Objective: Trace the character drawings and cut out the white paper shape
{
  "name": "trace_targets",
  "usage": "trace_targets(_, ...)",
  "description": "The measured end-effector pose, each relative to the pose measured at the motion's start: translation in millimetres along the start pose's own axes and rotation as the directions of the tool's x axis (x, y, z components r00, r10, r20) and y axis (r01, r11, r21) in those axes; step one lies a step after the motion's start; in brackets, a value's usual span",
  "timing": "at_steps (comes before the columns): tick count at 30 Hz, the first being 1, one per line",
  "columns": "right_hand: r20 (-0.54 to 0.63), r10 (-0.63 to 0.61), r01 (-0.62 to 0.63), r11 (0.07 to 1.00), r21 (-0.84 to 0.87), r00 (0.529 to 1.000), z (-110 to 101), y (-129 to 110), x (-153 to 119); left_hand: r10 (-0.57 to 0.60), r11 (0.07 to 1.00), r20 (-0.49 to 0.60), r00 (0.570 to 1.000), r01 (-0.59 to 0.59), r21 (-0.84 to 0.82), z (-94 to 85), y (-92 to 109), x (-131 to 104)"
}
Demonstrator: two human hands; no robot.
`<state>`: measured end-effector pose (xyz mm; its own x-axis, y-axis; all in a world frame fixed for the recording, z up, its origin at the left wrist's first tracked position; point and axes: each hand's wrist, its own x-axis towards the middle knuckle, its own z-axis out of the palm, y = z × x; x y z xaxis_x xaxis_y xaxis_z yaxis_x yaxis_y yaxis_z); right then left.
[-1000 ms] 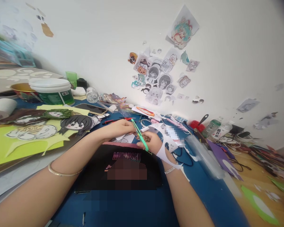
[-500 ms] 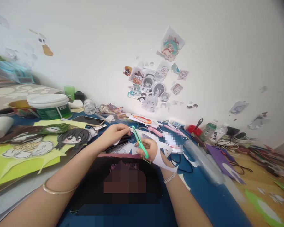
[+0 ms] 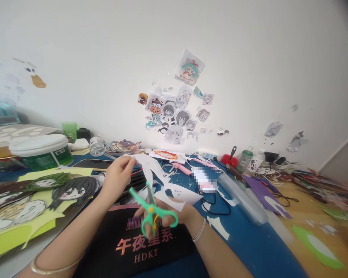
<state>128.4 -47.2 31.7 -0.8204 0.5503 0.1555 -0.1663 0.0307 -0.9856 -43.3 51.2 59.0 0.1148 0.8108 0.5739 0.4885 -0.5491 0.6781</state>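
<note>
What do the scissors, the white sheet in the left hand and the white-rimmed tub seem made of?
Scissors: handles probably smooth plastic, evenly green; one blade looks greyish, possibly metal. White sheet: likely matte paper, thin and without shine. White-rimmed tub: probably plastic, its rim looking smooth.

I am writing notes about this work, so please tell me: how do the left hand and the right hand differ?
The left hand pinches white paper; the right hand holds green scissors with the blades apart. The left hand appears higher in the picture, the right hand lower. The left arm's bangle sits well down the forearm, while the right arm's bracelet sits near the wrist. Both hands are ungloved.
</note>
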Motion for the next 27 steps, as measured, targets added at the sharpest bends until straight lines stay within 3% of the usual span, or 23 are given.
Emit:
trace_targets(2,0.25,0.075,-0.069,0.997,-0.035,0.965,-2.7,0.9,2.9,0.072,0.996,-0.053,0.996,-0.068,0.064,-0.8,-2.7,1.3)
trace_targets(4,0.349,0.125,-0.093,0.99,-0.106,0.929,-3.6,0.4,3.6,0.128,0.984,-0.047,0.991,-0.121,0.133,-0.6,-7.6,3.1)
trace_targets(6,0.257,0.072,-0.039,0.991,-0.131,0.964,-1.6,-2.4,1.1,0.168,0.965,-0.023,0.986,-0.159,0.206,0.3,-13.6,5.0)
trace_targets(8,-0.009,-0.071,0.069,0.989,-0.128,0.997,1.3,-7.0,-3.9,0.215,0.939,-0.029,0.976,-0.198,0.281,1.1,-17.5,6.0)
trace_targets(9,-0.19,-0.152,0.126,0.982,-0.142,0.97,2.0,-9.4,-6.6,0.244,0.926,-0.043,0.969,-0.22,0.308,1.4,-17.8,5.8)
trace_targets(10,-0.368,-0.221,0.165,0.97,-0.177,0.903,1.8,-11.6,-9.1,0.275,0.915,-0.06,0.96,-0.242,0.323,1.8,-16.8,4.9)
trace_targets(11,-0.522,-0.276,0.178,0.957,-0.231,0.807,0.4,-13.4,-11.2,0.303,0.908,-0.069,0.951,-0.266,0.323,2.5,-14.5,3.2)
trace_targets(13,-0.711,-0.369,0.138,0.922,-0.363,0.598,-5.3,-15.1,-13.6,0.348,0.901,-0.028,0.937,-0.326,0.286,5.6,-6.8,-2.6)
trace_targets(15,-0.776,-0.445,0.061,0.88,-0.47,0.447,-12.4,-14.1,-13.6,0.361,0.9,0.123,0.924,-0.38,0.214,11.7,2.9,-11.5)
trace_targets(17,-0.785,-0.493,-0.006,0.846,-0.534,0.376,-17.6,-11.5,-12.1,0.321,0.919,0.291,0.901,-0.37,0.133,19.9,12.6,-21.7)
trace_targets(19,-0.77,-0.523,-0.078,0.807,-0.585,0.367,-19.2,-8.8,-10.2,0.256,0.943,0.437,0.862,-0.323,0.084,27.7,20.6,-31.1)
trace_targets(21,-0.741,-0.559,-0.154,0.75,-0.643,0.372,-18.2,-7.0,-8.7,0.212,0.956,0.515,0.831,-0.285,0.065,33.0,26.1,-37.6)
trace_targets(24,-0.712,-0.595,-0.247,0.676,-0.694,0.372,-16.0,-6.2,-7.8,0.196,0.969,0.542,0.817,-0.246,0.021,35.5,29.3,-40.9)
trace_targets(27,-0.716,-0.588,-0.282,0.664,-0.693,0.376,-16.6,-6.3,-8.8,0.19,0.978,0.551,0.813,-0.209,-0.028,35.5,29.0,-40.2)
